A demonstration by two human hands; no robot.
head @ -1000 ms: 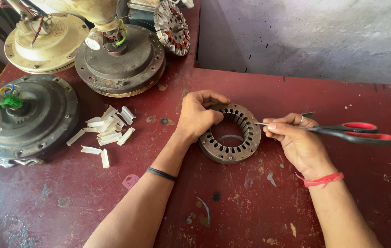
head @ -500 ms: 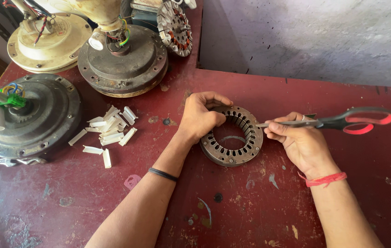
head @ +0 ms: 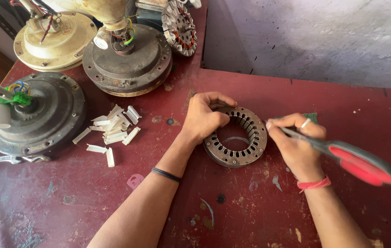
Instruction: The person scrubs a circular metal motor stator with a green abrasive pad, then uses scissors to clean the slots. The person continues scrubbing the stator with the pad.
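A round slotted metal stator ring (head: 236, 138) lies flat on the dark red table (head: 112, 202). My left hand (head: 204, 117) rests on the ring's upper left rim, fingers curled over it and holding it down. My right hand (head: 294, 142) sits just right of the ring and grips red-handled scissors (head: 356, 163), their handles pointing right and blurred. The blade end points toward the ring's right rim, hidden under my fingers. A small green scrap (head: 311, 117) peeks out behind my right hand.
Several white folded paper strips (head: 112, 128) lie left of my left forearm. Three fan motor housings stand at the left and back: a dark one with a white capacitor (head: 34, 112), a brown one (head: 128, 59), a cream one (head: 55, 39). A wound stator (head: 180, 25) leans behind. A grey wall (head: 310, 36) rises at the back right.
My right hand has swung the scissors so the red handles drop lower and to the right. My left hand stays on the ring.
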